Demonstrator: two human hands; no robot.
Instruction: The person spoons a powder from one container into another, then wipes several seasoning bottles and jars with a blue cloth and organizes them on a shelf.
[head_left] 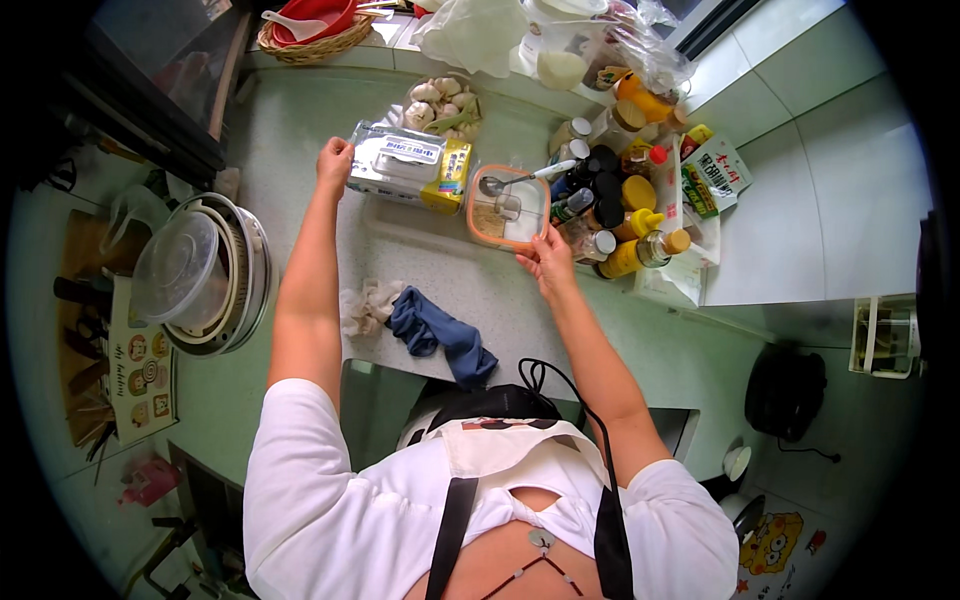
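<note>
My left hand (335, 165) is closed on the left end of a soft pack of wipes (398, 178), clear and white with a yellow right end. Against the pack's right end stands an orange-rimmed clear container (478, 238). Inside it are tan and white powders in separate parts, a small cup, and a spoon (500, 184) whose handle leans over the right rim. My right hand (549, 264) grips the container's near right corner with its fingertips. Just behind the pack lie several garlic bulbs (425, 100).
Many seasoning bottles and jars (625, 215) crowd the counter on the right. A crumpled blue cloth (435, 330) lies at the front edge. Stacked bowls and a steamer (205, 275) stand at left. Behind are a wicker basket (318, 48) and plastic bags (470, 35).
</note>
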